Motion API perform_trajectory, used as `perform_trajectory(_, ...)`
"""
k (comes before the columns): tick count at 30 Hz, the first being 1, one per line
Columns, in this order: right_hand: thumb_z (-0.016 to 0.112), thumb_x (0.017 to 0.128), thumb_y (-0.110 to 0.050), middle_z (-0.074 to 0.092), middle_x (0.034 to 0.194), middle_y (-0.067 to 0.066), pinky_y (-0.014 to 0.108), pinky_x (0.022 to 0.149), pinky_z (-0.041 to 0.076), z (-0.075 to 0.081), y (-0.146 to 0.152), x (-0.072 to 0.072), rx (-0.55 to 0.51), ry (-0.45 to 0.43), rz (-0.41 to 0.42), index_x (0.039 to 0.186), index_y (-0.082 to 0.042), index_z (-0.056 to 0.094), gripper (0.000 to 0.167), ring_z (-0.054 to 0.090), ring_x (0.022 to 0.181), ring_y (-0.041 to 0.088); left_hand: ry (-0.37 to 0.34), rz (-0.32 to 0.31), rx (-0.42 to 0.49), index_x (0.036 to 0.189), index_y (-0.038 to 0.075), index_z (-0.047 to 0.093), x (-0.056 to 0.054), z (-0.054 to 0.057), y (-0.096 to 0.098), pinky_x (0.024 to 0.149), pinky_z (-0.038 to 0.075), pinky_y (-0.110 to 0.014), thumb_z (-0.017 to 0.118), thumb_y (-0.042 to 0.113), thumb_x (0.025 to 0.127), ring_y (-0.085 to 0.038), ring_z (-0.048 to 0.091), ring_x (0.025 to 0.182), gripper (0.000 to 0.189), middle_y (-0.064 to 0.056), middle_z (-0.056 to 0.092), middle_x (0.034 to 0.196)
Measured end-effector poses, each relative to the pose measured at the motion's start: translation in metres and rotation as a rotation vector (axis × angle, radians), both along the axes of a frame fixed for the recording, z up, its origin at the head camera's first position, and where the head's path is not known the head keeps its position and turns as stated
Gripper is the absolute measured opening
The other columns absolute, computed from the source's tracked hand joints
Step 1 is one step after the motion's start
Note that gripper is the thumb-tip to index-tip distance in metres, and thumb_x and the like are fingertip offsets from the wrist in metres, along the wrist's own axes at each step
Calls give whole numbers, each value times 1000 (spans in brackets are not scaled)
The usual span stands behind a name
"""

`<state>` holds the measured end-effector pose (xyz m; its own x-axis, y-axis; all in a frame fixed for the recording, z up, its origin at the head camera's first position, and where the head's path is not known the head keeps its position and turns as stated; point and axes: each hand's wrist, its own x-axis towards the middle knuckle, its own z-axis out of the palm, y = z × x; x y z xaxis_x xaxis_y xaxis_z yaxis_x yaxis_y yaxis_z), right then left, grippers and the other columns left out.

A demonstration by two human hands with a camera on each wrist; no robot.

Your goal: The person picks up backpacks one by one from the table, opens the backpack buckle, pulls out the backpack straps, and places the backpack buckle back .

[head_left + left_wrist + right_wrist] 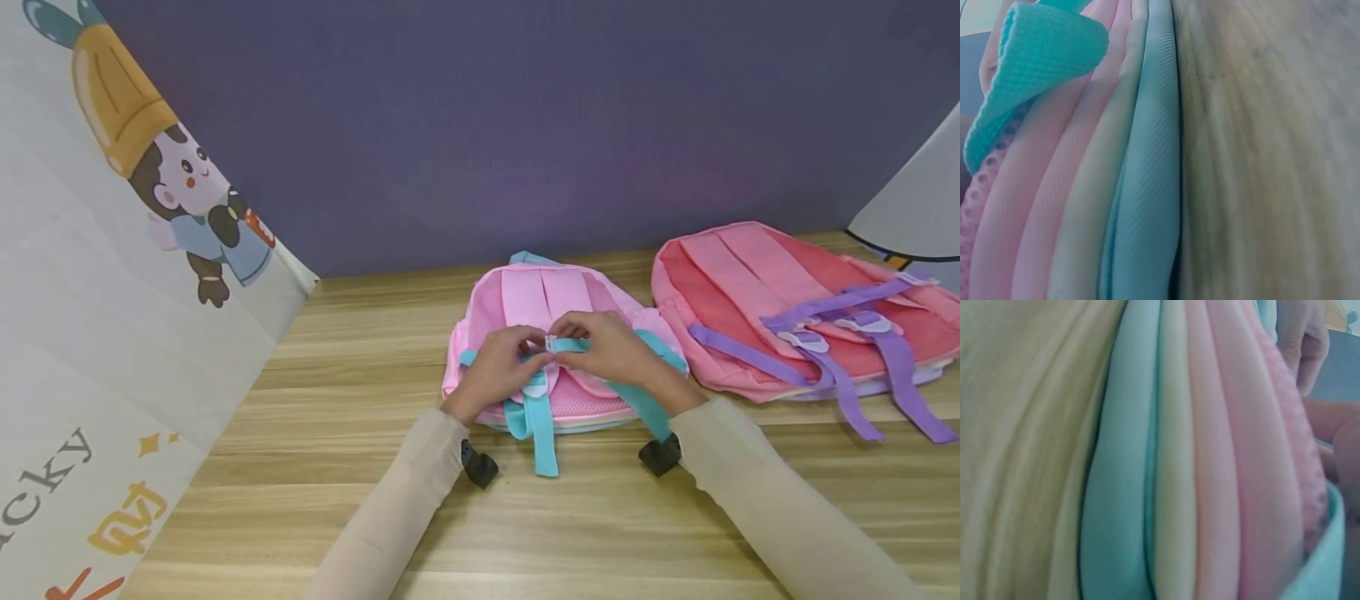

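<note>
A light pink backpack (566, 292) lies on the table with its back panel and straps facing up. Above its middle, my left hand (504, 360) and right hand (611, 354) meet at a small white buckle (551, 342) on a turquoise chest strap (573, 344). The left fingers pinch the buckle's left side, and the right finger and thumb pinch its right side along with the strap. Below the left hand, a turquoise shoulder strap (544, 433) hangs over the bag's lower edge. In the left wrist view, a turquoise webbing loop (1041, 56) sticks out over the bag's layered side.
To the right lies a darker pink backpack (750, 333) with purple straps (847, 400), touching the first bag. A dark blue panel (487, 125) stands behind the wooden table (322, 400). On the left is a white printed sheet (90, 317) with a cartoon figure.
</note>
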<state>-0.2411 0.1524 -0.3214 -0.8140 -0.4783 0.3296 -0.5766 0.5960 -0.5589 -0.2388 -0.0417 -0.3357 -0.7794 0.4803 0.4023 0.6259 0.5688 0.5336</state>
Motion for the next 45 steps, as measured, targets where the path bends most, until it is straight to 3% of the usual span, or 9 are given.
perform_trajectory(11,76,80,-12,71,95,7,46,89,52,3,6,-1,12,-38,-1,106,-4,68,29,64,92,25,-83,0,-37,114,1,65,0,0,1,86,51,-29,65,19,90,-20,65,99,29,-11,68,111)
perform_trajectory(23,76,78,-11,70,89,4,43,85,53,5,12,-3,39,-3,13,101,-5,69,25,64,86,20,-87,3,-58,111,2,66,1,0,1,87,50,-29,64,18,91,-20,63,99,25,-10,68,107)
perform_trajectory(45,76,79,-13,69,92,4,43,85,53,14,25,-6,90,-50,15,102,-7,69,25,64,88,21,-59,-7,-76,109,2,66,1,0,0,87,50,-31,61,16,93,-21,63,97,22,-11,67,104)
